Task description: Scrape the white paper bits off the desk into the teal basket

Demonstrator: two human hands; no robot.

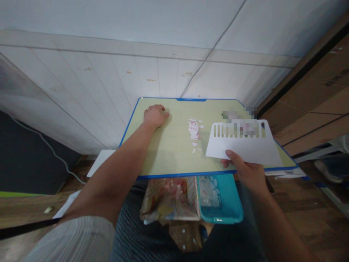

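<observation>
The right hand (249,175) is pinching a white card (247,147). The left hand (155,116) is resting half-curled; I can't tell if it's empty. Pink bits (194,131) are sitting on the board (171,153), nearer the left hand, at its four o'clock, running twelve-to-six.

- illumination: moderate, diffuse; dimmer beneath the board (177,153).
- shadows: soft-edged, beside the left hand (156,116).
- sharpness: slightly soft throughout.
- distortion: wide-angle stretching toward frame edges.
- pixelation: blocks mask part of the white sheet (263,151).
</observation>
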